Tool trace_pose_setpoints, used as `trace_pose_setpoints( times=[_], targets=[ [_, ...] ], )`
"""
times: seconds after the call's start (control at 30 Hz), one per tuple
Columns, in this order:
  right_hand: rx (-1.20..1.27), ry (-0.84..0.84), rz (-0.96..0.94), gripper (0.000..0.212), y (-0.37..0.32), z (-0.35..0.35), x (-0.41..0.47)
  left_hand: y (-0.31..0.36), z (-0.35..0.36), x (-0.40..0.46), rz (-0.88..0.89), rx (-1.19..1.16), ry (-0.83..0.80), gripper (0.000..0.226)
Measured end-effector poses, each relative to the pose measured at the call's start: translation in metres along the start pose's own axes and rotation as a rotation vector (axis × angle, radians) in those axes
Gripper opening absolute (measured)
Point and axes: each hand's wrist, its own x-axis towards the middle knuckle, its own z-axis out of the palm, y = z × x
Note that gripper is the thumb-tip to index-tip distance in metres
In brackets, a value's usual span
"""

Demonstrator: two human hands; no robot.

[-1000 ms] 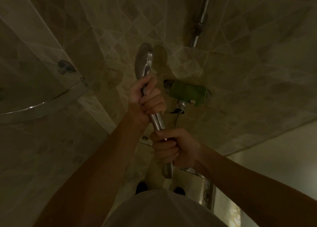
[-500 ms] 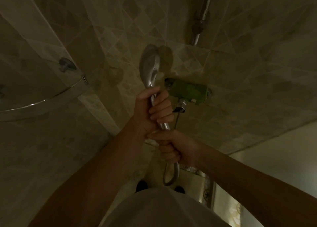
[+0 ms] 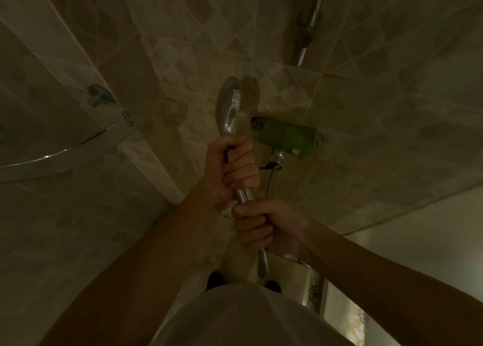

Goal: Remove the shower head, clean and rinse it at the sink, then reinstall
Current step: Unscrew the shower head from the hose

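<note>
Dim tiled wall (image 3: 366, 162), shower head (image 3: 230, 105) handle hidden by left hand (image 3: 232, 162), right hand (image 3: 264, 225)

Dim light, beige tiled walls (image 3: 183, 45) meeting in a corner, diamond pattern showing on the far one. A curved glass shelf (image 3: 52, 147) is sitting on clips at left, a chrome rail (image 3: 311, 18) running up at top right. A green mixer (image 3: 287, 139) is sticking out of the wall below it.
</note>
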Motion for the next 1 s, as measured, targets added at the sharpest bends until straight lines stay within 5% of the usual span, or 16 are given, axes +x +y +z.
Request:
trace_pose_setpoints(
  times=[0.1, 0.3, 0.5, 0.77, 1.0],
  targets=[
    [-0.037, 0.097, 0.059, 0.038, 0.000, 0.001, 0.001, -0.001, 0.004, -0.001, -0.008, 0.072, -0.017, 0.036],
    [-0.321, 0.578, 0.040, 0.044, 0.000, 0.009, 0.005, 0.004, 0.005, 0.000, 0.031, 0.162, 0.077, 0.040],
    [-0.324, 0.673, -0.020, 0.048, 0.007, 0.008, 0.007, -0.001, 0.005, 0.003, 0.026, 0.233, 0.172, 0.044],
    [-0.372, 0.854, -0.204, 0.043, 0.020, 0.000, 0.012, -0.008, 0.016, 0.012, 0.117, 0.365, 0.481, 0.045],
    [-0.568, 1.040, -0.289, 0.040, 0.018, -0.008, 0.016, -0.026, 0.032, 0.028, 0.337, 0.546, 0.998, 0.054]
  ],
)
